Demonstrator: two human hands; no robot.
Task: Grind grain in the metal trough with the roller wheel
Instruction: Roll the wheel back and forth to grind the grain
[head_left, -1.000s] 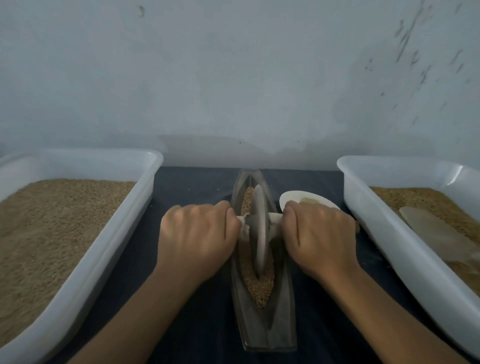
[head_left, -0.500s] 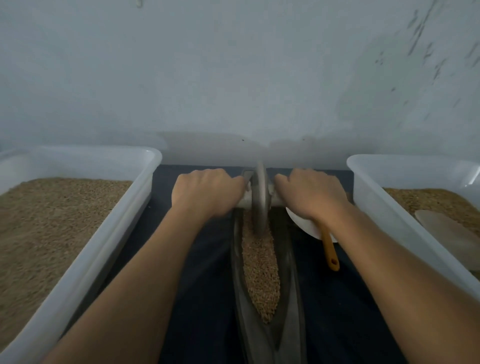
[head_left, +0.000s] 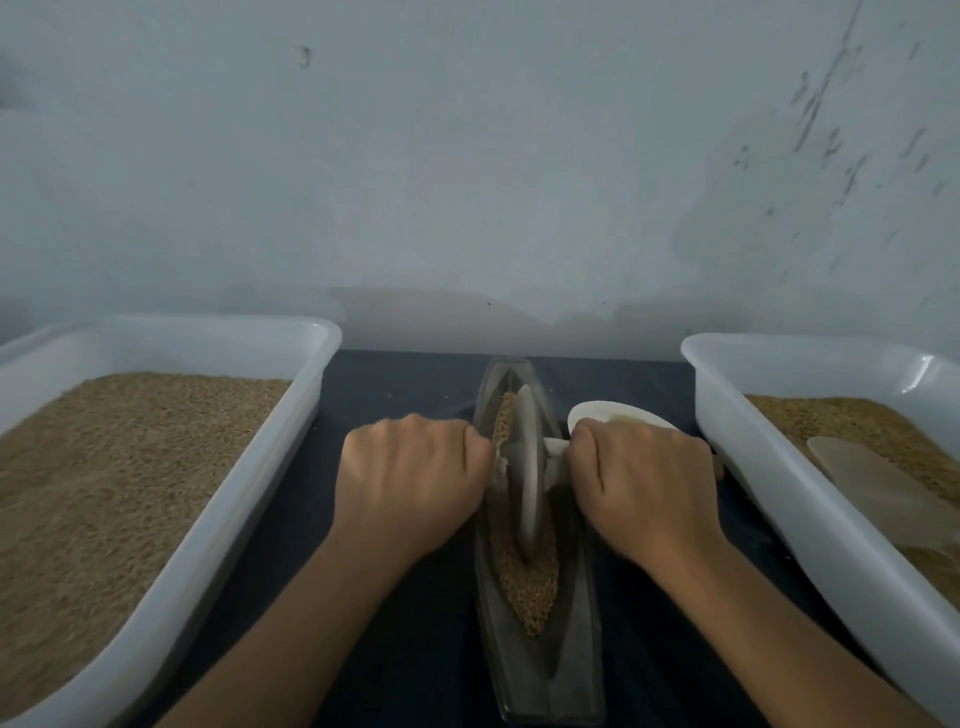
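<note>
Metal roller wheel (head_left: 527, 467) stands upright in the grain (head_left: 530, 582) of the trough (head_left: 566, 670), between the left hand (head_left: 410, 483) and right hand (head_left: 641, 480), each fist curled tightly round its axle handle.

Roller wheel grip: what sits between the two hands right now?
In the head view, the roller wheel stands upright in the metal trough, on the grain, between the left hand and right hand; each holds an axle end.

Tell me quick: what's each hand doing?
Left hand: closed on the roller wheel handle.
Right hand: closed on its other handle.
</note>
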